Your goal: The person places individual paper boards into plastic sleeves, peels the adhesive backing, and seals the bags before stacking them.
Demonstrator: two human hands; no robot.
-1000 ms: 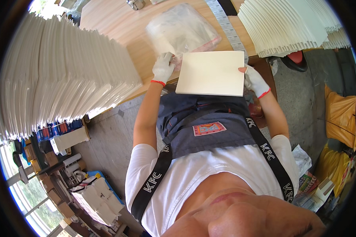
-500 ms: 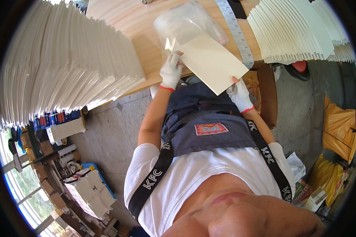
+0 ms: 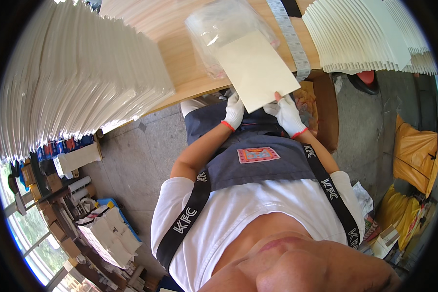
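A cream-coloured rectangular board (image 3: 258, 70) lies tilted over the near part of a pile of clear plastic bags (image 3: 214, 22) and juts past the table's front edge toward me. My right hand (image 3: 288, 117), in a white glove with bare fingertips, grips its near right corner, thumb on top and fingers underneath. Beside the board's near left edge is my left hand (image 3: 234, 112), gloved the same way. Its fingertips are hidden at the board and table edge, so its hold cannot be made out. Whether the board's far end is inside a bag is unclear.
A tall stack of plastic-wrapped white pieces (image 3: 82, 78) fills the table's left side. More cream stacks (image 3: 360, 39) stand at the right. A strip of printed labels (image 3: 292, 44) lies on the wooden table (image 3: 180, 63). Under it, at right, is a brown box (image 3: 328, 112).
My left hand has left the board's upper left side and come down toward me, near its lower left corner. The board has shifted slightly left and toward me, still in my right hand.
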